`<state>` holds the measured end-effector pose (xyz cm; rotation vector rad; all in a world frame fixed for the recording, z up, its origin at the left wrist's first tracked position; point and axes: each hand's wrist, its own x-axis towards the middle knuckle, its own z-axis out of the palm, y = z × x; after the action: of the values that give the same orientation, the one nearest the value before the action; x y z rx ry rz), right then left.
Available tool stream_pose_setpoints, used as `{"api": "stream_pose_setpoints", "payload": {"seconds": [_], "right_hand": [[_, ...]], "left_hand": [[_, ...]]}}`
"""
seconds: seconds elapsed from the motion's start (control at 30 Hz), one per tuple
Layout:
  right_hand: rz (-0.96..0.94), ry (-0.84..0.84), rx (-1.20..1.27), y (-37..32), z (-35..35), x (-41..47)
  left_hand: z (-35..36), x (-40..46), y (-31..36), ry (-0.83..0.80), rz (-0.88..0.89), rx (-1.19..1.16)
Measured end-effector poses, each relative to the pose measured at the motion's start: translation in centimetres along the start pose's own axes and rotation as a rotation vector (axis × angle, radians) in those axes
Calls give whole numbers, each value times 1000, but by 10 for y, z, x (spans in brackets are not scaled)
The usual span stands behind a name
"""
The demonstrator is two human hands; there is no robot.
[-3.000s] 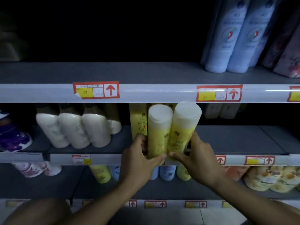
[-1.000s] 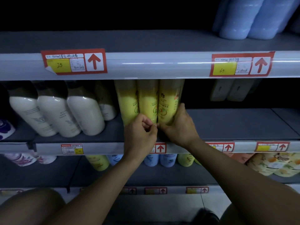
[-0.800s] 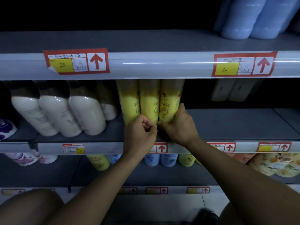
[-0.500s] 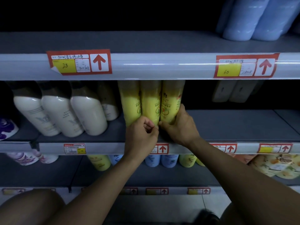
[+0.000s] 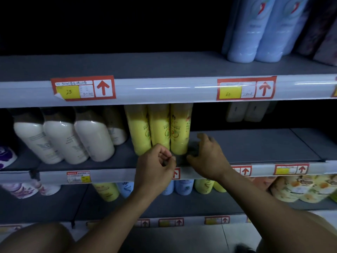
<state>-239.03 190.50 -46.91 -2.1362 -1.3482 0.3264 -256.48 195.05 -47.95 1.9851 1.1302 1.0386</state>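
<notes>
Three yellow bottles stand upright side by side on the middle shelf, their tops hidden behind the shelf rail above. My left hand hovers just in front of their bases with fingers curled and nothing in it. To the right of the rightmost bottle, my right hand has its fingers spread loosely above the shelf, apart from the bottle.
White bottles with dark caps stand to the left of the yellow ones. Pale blue bottles stand on the top shelf at the right. The lower shelf holds yellow and blue bottles. Price tags with red arrows line the rails.
Both hands have let go of the yellow bottles and drawn back toward me. The right hand moved rightward and opened. The bottles stand where they were placed.
</notes>
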Motion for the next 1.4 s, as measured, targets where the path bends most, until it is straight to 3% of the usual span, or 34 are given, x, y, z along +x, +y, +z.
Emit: {"api": "stream_pose_setpoints", "payload": {"seconds": [0.2,0.47,0.8,0.97,1.13,1.4], "right_hand": [[-78,0,24,12,-15,3],[-102,121,105,44,-46,-20],[-379,505,264,12,-144,-63],[-487,731,219,-16,-197,-61],[-355,758,203,-27,-235,-24],[-52,518,171,-32,-260,48]], "left_hand": [[11,6,13,-27,45,13],[34,1,46,-64,101,-101],[6,-6,167,108,497,-189],[-4,16,223,206,548,-170],[-4,73,251,234,531,-24],[24,153,261,36,266,149]]}}
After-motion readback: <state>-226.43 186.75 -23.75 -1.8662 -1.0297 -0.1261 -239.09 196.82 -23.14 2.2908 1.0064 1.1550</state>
